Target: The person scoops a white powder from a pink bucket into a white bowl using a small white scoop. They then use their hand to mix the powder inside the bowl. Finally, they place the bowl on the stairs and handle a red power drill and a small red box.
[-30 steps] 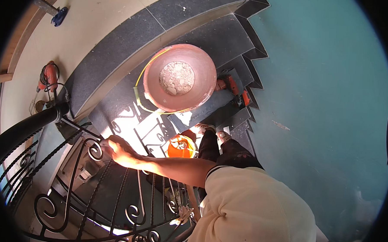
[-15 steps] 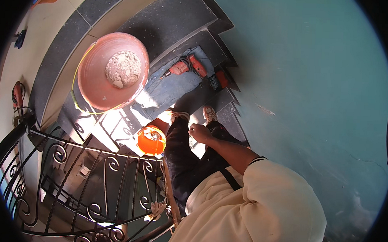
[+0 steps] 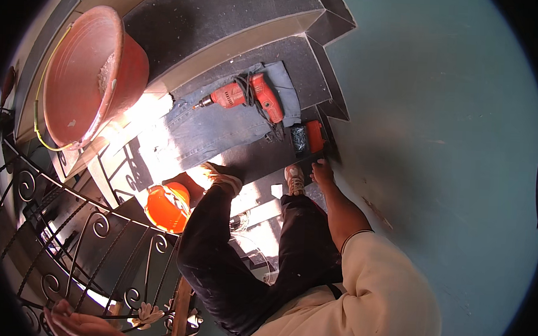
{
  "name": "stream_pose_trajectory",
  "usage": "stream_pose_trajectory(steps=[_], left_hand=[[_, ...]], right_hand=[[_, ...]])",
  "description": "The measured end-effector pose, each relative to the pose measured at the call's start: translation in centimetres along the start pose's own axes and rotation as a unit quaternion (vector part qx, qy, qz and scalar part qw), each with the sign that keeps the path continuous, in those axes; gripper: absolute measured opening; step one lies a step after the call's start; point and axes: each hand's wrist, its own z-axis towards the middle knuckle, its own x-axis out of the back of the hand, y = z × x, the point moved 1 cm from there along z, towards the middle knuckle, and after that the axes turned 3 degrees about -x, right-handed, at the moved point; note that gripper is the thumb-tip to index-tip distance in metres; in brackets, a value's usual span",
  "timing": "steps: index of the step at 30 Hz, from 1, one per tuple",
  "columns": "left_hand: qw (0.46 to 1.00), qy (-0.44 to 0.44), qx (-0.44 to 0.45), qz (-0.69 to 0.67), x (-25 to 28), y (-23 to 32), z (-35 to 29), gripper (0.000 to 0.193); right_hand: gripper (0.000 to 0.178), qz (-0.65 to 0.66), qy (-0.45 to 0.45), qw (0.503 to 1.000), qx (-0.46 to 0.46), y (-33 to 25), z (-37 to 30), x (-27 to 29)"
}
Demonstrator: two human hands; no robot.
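My right hand (image 3: 323, 173) is beside the teal wall with its fingers loosely bent and a little apart, and nothing shows in it. Just beyond it, a small open case (image 3: 314, 136) with a red part and a dark tray of small metal pieces lies on the step. My left hand (image 3: 76, 324) is at the lower left by the railing, fingers stretched out; whether it touches the rail is unclear. A red corded drill (image 3: 243, 96), its black cable wound about it, rests on folded blue denim (image 3: 207, 129) ahead of my feet.
A big reddish bucket (image 3: 75, 78) with pale rubble stands tilted in view at the left. An orange bucket (image 3: 166, 209) is beside my left leg. The black iron railing (image 3: 93, 201) curves along the left, above a drop. Dark stair treads (image 3: 221, 16) rise ahead.
My view has moved forward, nearer the drill and denim. My right hand has gone from in front of my legs out to the wall side. My left hand has come into view.
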Motion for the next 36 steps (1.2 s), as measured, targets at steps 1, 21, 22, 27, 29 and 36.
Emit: stream_pose_trajectory(steps=[1,21,22,27,29,36], left_hand=[[0.971,0.01,0.157,-0.182,-7.1,4.7,-6.6,0.031],[0.608,-0.446,0.489,-0.44,-36.0,24.0,-29.3,0.076],[0.578,-0.443,0.52,-0.445,-35.8,24.4,-29.0,0.081],[0.351,-0.392,0.551,-0.648,-35.4,25.8,-26.2,0.101],[0.309,-0.349,0.529,-0.709,-34.7,26.2,-25.4,0.121],[0.252,-0.215,0.509,-0.794,-33.1,23.6,-21.7,0.137]], right_hand=[[0.047,0.027,-0.021,0.999,0.02,0.5,1.9,-0.6],[0.022,0.201,-0.117,0.971,0.055,-0.7,-8.0,2.4],[0.021,0.184,-0.137,0.97,0.08,-1.1,-11.5,4.0],[0.02,0.152,-0.24,0.951,0.12,-4.9,-26.7,8.2],[0.02,0.133,-0.278,0.936,0.17,-6.7,-30.8,8.5],[0.047,0.088,-0.124,0.919,0.363,-15.2,-31.3,10.3]])
